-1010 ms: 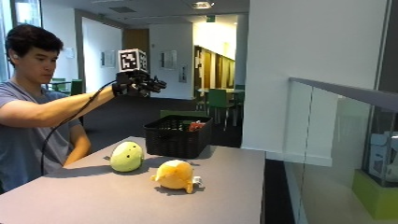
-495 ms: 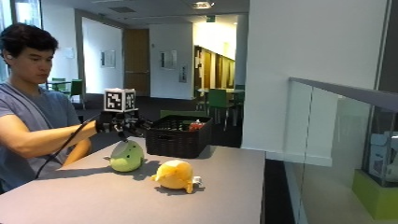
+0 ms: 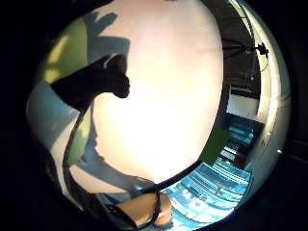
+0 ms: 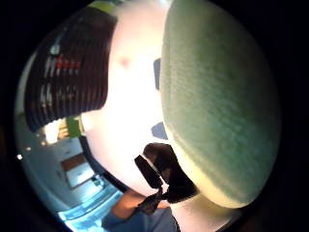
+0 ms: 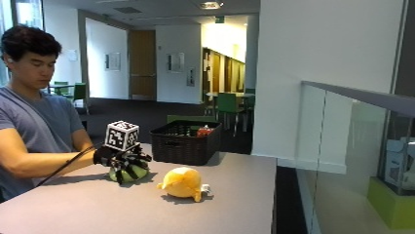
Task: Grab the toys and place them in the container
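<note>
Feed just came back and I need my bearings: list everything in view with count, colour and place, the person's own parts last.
green plush toy: 1, light green, on the table under the gloved hand, in front of the basket
yellow plush toy: 1, yellow, on the table, apart from the green one, toward the open table edge
basket: 1, black, at the far end of the table, with something red showing inside
table: 1, pale grey top, carries all of the above
right hand: 1, black glove, on top of the green plush toy, fingers spread down over it
</note>
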`<state>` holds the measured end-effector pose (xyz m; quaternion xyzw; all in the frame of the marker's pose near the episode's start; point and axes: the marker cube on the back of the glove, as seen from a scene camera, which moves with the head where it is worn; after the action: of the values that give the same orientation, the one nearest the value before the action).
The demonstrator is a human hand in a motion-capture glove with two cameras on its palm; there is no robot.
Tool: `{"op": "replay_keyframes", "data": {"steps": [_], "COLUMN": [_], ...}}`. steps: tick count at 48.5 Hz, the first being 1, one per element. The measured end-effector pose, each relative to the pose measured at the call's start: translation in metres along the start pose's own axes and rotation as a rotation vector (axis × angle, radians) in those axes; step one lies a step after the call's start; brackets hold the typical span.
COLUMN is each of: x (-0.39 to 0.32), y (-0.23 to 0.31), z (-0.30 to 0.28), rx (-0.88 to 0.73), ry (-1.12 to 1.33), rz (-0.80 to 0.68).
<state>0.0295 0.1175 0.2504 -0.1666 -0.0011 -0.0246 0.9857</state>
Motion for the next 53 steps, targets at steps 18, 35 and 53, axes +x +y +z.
{"op": "replay_keyframes", "data": {"steps": [18, 35, 53], "x": [0.003, 0.028, -0.06], "y": [0.0, -0.018, -0.044], "z": [-0.012, -0.133, -0.314], "rx": [0.175, 0.326, 0.513], "ry": [-0.071, -0.049, -0.062], "rz": [0.059, 0.089, 0.08]}}
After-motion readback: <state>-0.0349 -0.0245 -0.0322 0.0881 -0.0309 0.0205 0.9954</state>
